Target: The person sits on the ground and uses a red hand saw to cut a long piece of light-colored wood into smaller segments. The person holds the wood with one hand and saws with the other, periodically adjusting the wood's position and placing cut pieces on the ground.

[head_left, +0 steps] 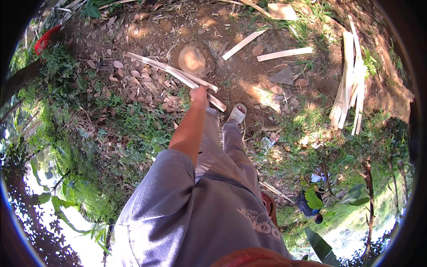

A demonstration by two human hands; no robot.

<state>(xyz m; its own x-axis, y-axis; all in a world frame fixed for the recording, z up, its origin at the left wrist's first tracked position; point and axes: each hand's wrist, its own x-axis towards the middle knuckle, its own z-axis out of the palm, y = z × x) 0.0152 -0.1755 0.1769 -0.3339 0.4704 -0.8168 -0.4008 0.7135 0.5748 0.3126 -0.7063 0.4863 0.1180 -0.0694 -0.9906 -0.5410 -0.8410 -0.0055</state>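
Note:
My left hand is closed around long pale wooden strips near their close end. They slant away to the left, fanned slightly apart, with a short end showing past the hand. Just beyond them stands a round cut stump with a pale top. At the right edge of my grey shirt a small reddish-brown part of my right arm seems to show. The fingers there cannot be made out. A thin pale stick lies beside it, and whether it is held is unclear.
Several wooden strips lie bundled at the right. Two shorter pieces, one left and one right, and a flat board lie beyond the stump. A person is at the lower right. Leaves and grass cover the ground.

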